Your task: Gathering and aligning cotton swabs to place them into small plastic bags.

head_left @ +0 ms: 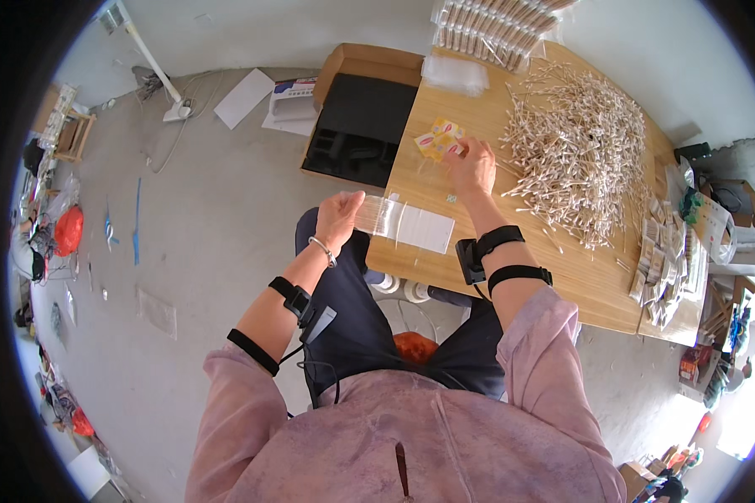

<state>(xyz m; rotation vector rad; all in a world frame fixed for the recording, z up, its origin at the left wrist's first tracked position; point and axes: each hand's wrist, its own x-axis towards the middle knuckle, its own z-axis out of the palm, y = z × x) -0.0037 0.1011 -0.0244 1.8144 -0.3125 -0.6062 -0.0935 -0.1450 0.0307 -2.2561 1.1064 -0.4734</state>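
Head view: the left hand [340,220] is pinching a clear plastic sleeve [376,215] between thumb and fingers beside a white rectangular card [428,230] at the edge of a wood-grained table [562,289], a light, even hold probably sparing its thin film creases; the right hand [476,169], fingers half curled, is touching yellow slips [434,144], any grip being hidden, while slender cotton swabs [575,147] are lying heaped farther right

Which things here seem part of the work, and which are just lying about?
Likely in use:
- clear packet in the left hand
- yellow cards at the right hand
- cotton-swab heap

Probably just lying about:
- white sheet
- blue strip
- red bag
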